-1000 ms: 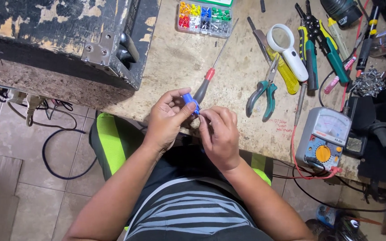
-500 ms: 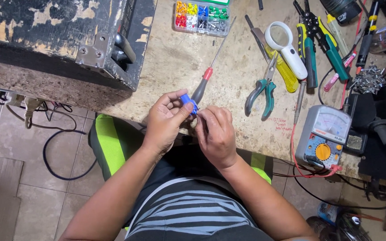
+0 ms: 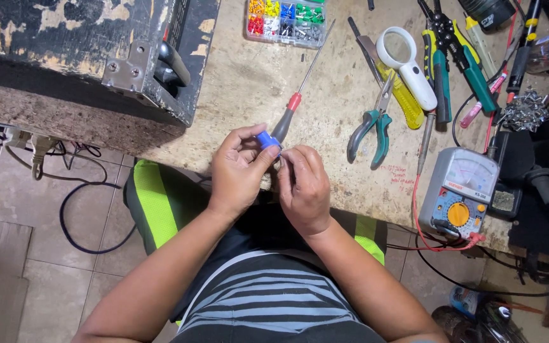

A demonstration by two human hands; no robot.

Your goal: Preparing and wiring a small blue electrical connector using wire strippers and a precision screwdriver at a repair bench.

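My left hand (image 3: pixel 239 168) pinches a small blue plastic piece (image 3: pixel 267 140) between thumb and fingers, just over the near edge of the workbench (image 3: pixel 249 95). My right hand (image 3: pixel 303 184) is closed right beside it, fingertips meeting the blue piece; what they grip is hidden. A screwdriver (image 3: pixel 297 95) with a red and grey handle lies on the bench just beyond my fingers, its thin shaft pointing away.
A worn black case (image 3: pixel 84 57) fills the bench's left. Further back sits a clear box of coloured terminals (image 3: pixel 286 22). To the right lie teal pliers (image 3: pixel 371 124), a magnifier (image 3: pixel 405 63), crimpers (image 3: pixel 452 63) and an analog multimeter (image 3: pixel 462 190). Cables trail on the tiled floor (image 3: pixel 71 197).
Both hands stay together at the bench edge around the blue piece, with only small finger shifts. The view has moved slightly.
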